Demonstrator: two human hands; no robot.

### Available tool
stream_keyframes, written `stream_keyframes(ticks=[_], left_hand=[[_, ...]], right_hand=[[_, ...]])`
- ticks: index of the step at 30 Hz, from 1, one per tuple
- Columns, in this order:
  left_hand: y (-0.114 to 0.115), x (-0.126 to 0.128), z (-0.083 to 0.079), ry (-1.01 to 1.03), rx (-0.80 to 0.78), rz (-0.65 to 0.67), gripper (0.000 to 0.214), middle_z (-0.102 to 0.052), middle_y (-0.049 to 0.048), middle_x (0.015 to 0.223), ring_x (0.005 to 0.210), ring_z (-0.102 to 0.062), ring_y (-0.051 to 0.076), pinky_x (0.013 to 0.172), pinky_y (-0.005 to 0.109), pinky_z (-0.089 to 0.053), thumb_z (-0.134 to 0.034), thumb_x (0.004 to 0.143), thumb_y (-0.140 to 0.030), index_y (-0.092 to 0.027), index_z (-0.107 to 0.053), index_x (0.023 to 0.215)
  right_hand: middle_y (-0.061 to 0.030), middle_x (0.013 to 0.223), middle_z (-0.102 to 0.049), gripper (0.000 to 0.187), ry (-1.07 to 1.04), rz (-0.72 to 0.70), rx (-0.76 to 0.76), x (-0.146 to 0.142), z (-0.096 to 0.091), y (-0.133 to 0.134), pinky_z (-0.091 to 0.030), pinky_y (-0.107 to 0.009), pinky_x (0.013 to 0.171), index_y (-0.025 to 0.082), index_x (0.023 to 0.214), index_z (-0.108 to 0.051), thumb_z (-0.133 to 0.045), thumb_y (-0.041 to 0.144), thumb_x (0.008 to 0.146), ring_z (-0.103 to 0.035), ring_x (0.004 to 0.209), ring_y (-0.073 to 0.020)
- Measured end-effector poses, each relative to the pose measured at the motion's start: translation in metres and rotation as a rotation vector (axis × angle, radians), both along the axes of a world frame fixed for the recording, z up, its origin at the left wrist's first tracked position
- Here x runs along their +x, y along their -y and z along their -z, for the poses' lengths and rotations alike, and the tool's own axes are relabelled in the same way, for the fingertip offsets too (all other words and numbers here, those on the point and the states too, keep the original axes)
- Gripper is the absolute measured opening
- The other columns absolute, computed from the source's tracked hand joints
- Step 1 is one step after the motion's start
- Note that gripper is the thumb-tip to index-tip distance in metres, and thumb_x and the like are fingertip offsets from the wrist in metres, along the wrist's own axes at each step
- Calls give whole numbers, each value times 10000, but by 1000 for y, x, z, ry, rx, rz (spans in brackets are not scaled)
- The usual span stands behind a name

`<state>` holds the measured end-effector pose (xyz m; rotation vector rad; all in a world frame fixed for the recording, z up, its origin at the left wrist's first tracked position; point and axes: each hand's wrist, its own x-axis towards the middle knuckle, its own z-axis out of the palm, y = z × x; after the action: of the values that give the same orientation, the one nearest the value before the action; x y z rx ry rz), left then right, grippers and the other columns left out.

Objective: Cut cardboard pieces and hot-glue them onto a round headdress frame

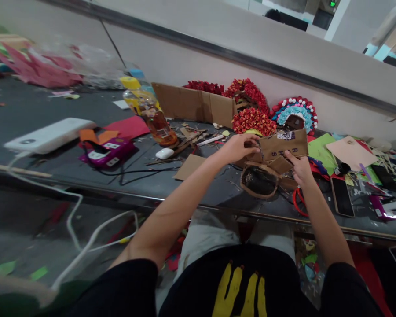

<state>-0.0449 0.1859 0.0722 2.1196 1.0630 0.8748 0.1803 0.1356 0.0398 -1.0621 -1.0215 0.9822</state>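
Observation:
A brown cardboard piece (284,145) with a printed label is held up over the dark table (86,176). My left hand (239,147) is closed on its left end. My right hand (300,169) pinches its lower right part, where a smaller cardboard flap hangs. Just below the hands lies a round cardboard ring with a dark middle (259,180).
Red paper-flower pieces (254,121) and a blue-and-white one (295,112) stand behind, beside a long cardboard strip (194,103). A bottle (148,112), a white power bank (49,134), a magenta packet (107,152), cables, a phone (342,197), red scissors and coloured paper scraps lie around.

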Motion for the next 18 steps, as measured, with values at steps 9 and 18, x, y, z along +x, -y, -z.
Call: stream_keyframes(ticks=[9, 18], left_hand=[[7, 5, -2, 15, -9, -97, 252, -716, 63, 882, 831, -652, 188, 788, 295, -479, -689, 700, -250, -143, -660, 926], [9, 3, -7, 55, -86, -33, 547, -694, 82, 994, 798, -647, 162, 753, 287, -490, -712, 673, -228, -149, -527, 1182]], right_hand=[[11, 1051, -710, 386, -177, -142, -137, 6, -6, -4, -501, -412, 945, 251, 925, -651, -751, 423, 594, -623, 1073, -219], [-21, 1053, -711, 494, -57, -173, -111, 20, 0, -7, -494, -398, 945, 227, 942, -648, -798, 473, 541, -611, 1090, -236]])
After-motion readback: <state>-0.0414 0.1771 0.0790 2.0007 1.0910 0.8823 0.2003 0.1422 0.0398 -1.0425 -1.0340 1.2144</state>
